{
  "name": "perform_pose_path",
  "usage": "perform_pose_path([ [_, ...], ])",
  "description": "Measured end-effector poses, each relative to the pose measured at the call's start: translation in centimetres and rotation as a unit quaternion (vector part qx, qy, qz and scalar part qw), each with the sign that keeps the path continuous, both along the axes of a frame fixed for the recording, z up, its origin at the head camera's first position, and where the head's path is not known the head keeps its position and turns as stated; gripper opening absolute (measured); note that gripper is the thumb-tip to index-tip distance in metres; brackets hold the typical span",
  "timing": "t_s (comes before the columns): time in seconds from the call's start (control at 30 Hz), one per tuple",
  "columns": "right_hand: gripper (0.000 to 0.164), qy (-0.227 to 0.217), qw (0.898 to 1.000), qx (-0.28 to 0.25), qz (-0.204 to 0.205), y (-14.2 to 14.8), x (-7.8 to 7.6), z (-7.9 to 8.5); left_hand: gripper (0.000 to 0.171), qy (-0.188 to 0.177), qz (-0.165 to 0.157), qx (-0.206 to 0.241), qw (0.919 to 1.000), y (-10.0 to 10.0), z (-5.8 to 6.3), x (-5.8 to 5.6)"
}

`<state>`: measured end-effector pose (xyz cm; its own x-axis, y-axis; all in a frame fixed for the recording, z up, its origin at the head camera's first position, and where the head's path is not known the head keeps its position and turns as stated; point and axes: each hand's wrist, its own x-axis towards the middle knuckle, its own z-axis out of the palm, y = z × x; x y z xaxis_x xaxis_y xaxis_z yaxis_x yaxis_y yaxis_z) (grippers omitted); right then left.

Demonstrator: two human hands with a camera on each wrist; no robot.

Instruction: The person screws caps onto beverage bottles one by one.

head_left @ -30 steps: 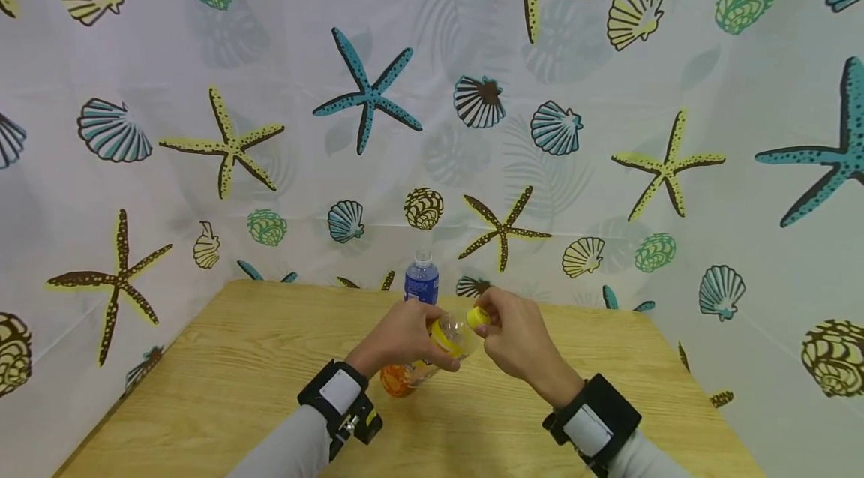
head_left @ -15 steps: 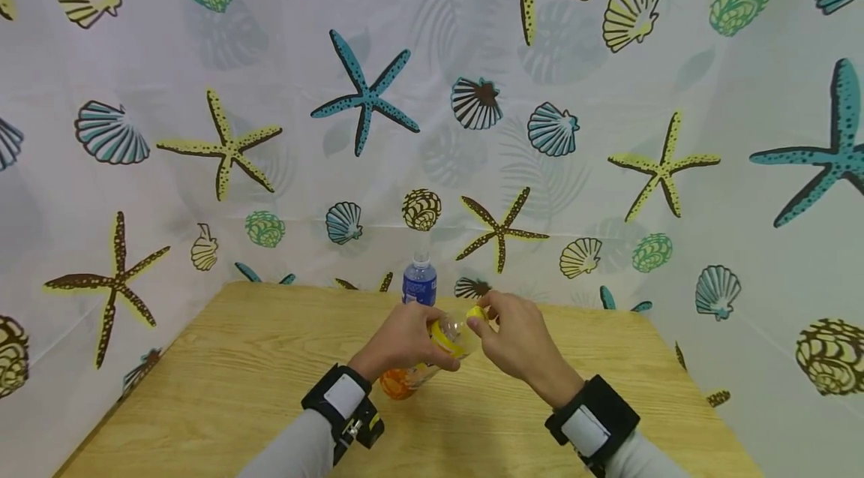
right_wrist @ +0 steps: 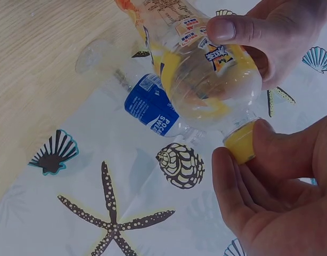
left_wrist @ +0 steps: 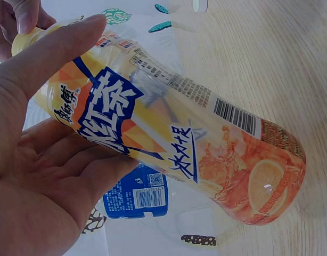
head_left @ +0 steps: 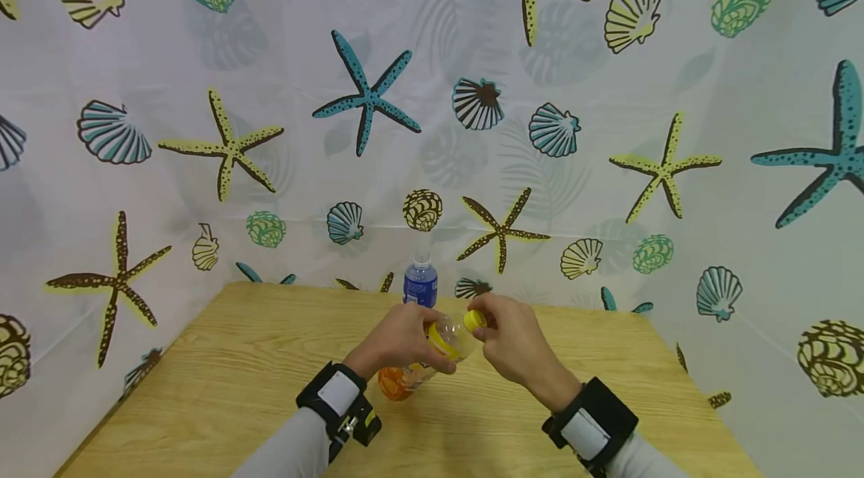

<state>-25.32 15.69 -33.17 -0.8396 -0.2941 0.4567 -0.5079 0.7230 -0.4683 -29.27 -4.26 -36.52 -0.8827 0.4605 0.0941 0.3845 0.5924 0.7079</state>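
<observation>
A clear plastic drink bottle with a yellow-orange label is held tilted above the table, its base toward the lower left in the head view. My left hand grips it around the upper body, thumb on one side and fingers on the other. On the bottle's neck sits a yellow cap. The thumb and index finger of my right hand pinch that cap. Behind the left hand stands a second clear bottle with a blue label; its lower part is hidden in the head view, and its mouth shows no cap.
Both hands work over a light wooden table. A white cloth printed with starfish and shells hangs behind the table and along its sides.
My right thumb and fingers have shifted around the yellow cap, covering more of it half a second ago and less now. The left hand and the bottle stay nearly in place.
</observation>
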Motion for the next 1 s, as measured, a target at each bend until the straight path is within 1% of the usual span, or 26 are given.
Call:
perform_pose_path([
  [0.07, 0.026, 0.014, 1.000, 0.002, -0.004, 0.0, -0.1, 0.0, 0.054, 0.000, 0.003, -0.002, 1.0000, 0.0, 0.0, 0.0],
  [0.17, 0.021, 0.021, 1.000, 0.003, -0.012, 0.0, -0.1, 0.0, 0.053, 0.006, 0.009, -0.002, 0.9999, 0.2, 0.0, 0.0],
  [0.23, 0.016, 0.018, 1.000, 0.003, -0.020, 0.0, -0.1, 0.0, 0.052, 0.011, 0.012, -0.001, 0.9999, 0.3, -0.1, 0.1],
  [0.33, 0.011, 0.004, 0.999, -0.001, -0.034, 0.0, 0.0, 0.0, 0.053, 0.022, 0.011, 0.002, 0.9997, 0.5, -0.3, 0.1],
  [0.47, 0.015, -0.008, 0.999, -0.001, -0.045, 0.1, 0.0, -0.3, 0.054, 0.040, 0.008, 0.001, 0.9992, 0.7, -0.6, 0.1],
  [0.7, 0.022, 0.001, 0.998, 0.025, -0.053, 0.1, -0.2, -0.6, 0.056, 0.053, 0.016, 0.008, 0.9984, 1.2, -0.8, 0.3],
  [0.87, 0.017, -0.007, 0.999, 0.019, -0.050, 0.1, -0.4, -0.8, 0.052, 0.066, 0.029, 0.005, 0.9974, 1.1, -1.0, 0.4],
  [1.0, 0.012, -0.011, 0.999, 0.011, -0.042, 0.0, -0.6, -0.9, 0.053, 0.067, 0.035, -0.001, 0.9971, 0.9, -1.0, 0.3],
])
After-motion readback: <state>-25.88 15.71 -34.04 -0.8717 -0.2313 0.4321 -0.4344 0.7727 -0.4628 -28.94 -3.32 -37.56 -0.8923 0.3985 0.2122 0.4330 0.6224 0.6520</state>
